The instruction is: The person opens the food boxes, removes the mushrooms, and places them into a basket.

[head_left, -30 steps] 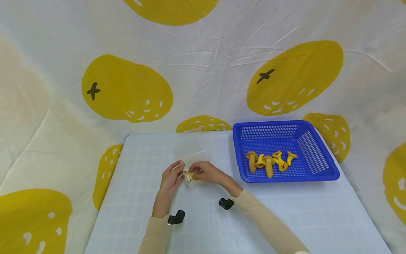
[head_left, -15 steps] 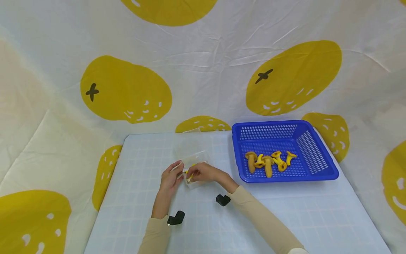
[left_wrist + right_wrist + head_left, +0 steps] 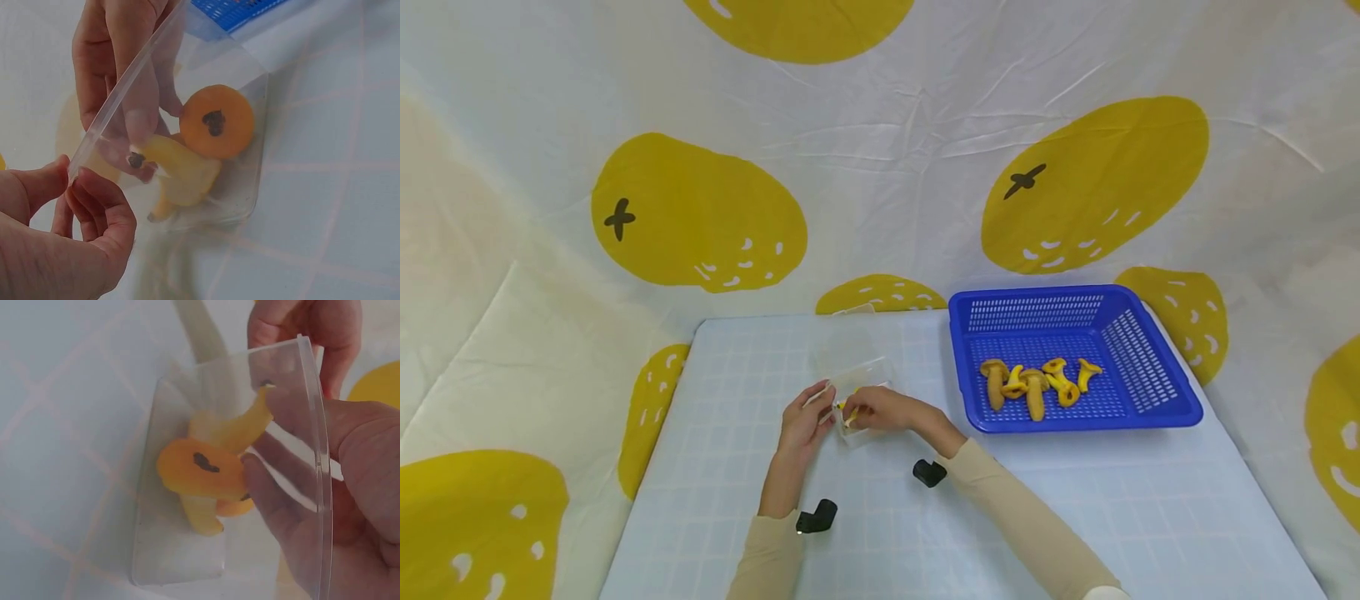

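A clear plastic box (image 3: 871,440) stands on the table, its see-through lid (image 3: 844,343) folded back behind it. My left hand (image 3: 805,423) is at the box's left side; in the left wrist view, its thumb and fingers pinch the rim. My right hand (image 3: 883,408) reaches inside. Its thumb and fingers pinch a small yellow banana (image 3: 240,428) near the dark-tipped stem, and one fingertip touches an orange round piece (image 3: 197,472) with a dark mark. More yellow banana shapes (image 3: 201,515) lie beneath, partly hidden.
A blue perforated basket (image 3: 1078,425) sits to the right, holding several brown and yellow mushrooms (image 3: 1036,393). A fruit-print cloth (image 3: 895,208) hangs behind the pale checked table (image 3: 880,533). Black wrist-camera mounts (image 3: 817,516) stick out at both wrists.
My right hand has shifted slightly and turned inside the box, and its fingers now cover more of the yellow pieces. My left hand stays at the box's side.
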